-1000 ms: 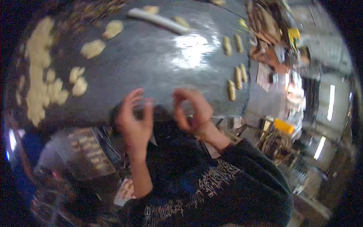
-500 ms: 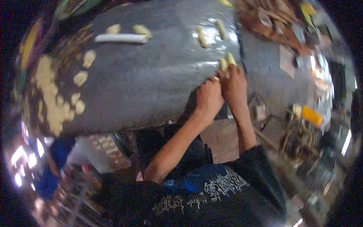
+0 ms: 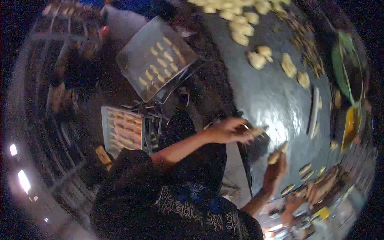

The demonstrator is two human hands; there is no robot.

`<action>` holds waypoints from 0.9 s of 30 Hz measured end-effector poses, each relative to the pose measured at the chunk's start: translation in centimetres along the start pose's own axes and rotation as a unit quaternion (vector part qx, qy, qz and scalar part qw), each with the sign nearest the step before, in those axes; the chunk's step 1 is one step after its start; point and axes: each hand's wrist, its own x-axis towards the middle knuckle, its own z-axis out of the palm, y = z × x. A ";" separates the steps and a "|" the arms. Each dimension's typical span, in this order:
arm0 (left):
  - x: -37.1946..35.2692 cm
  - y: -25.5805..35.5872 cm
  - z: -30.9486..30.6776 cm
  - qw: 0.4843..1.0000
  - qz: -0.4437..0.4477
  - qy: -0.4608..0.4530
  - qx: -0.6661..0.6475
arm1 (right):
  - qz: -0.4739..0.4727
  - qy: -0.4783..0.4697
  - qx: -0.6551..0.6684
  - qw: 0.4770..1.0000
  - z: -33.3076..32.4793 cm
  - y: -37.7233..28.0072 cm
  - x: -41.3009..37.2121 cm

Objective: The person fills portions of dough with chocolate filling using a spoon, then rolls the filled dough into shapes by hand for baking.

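My left hand is at the near edge of the dark metal worktable, its fingers closed on a small dough roll. My right hand is lower and to the right, over the table, holding another dough roll. Both hands are a little blurred, and they are apart. Beyond my right hand, several shaped dough pieces lie on the table. Toward the far side, several round dough lumps rest on the surface.
A white rod lies along the table's far side. To the left, a large metal tray holds rows of dough pieces, and a second tray with more rows stands below it. A heap of dough is at the top.
The view has swung left, bringing the two trays into sight. My hands, close together earlier at the far right of the table, are now apart, each with a dough roll.
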 end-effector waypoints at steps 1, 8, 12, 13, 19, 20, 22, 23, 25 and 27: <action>-2.9 2.4 -2.9 0.992 -0.017 0.110 0.053 | -0.027 -0.009 0.024 0.999 2.8 -5.4 1.6; -19.5 -0.2 -32.8 0.723 0.016 0.662 0.194 | 0.090 -0.350 0.402 0.841 30.5 -32.3 13.3; -23.0 1.5 -45.6 0.600 0.062 0.777 0.182 | -0.075 -0.361 0.248 0.896 49.1 -39.8 17.6; -23.3 1.2 -49.3 0.594 0.077 0.778 0.191 | -0.160 -0.334 0.190 0.909 53.8 -40.8 18.3; -24.0 5.0 -56.3 0.497 0.013 0.814 0.299 | -0.205 -0.327 0.085 0.919 68.7 -48.1 18.2; -24.3 4.1 -56.9 0.512 0.013 0.803 0.305 | -0.204 -0.342 0.058 0.915 70.1 -48.1 18.0; -24.7 2.8 -58.2 0.541 0.021 0.777 0.322 | -0.334 -0.288 0.009 0.898 71.8 -47.1 17.1; -24.7 2.2 -58.4 0.530 0.024 0.778 0.337 | -0.397 -0.256 -0.013 0.881 72.5 -46.6 16.8; -24.3 1.2 -58.4 0.510 0.035 0.775 0.372 | -0.371 -0.316 -0.022 0.873 72.5 -46.0 16.5; -24.5 3.5 -56.7 0.570 0.022 0.782 0.251 | -0.367 -0.313 -0.002 0.876 72.8 -45.5 16.4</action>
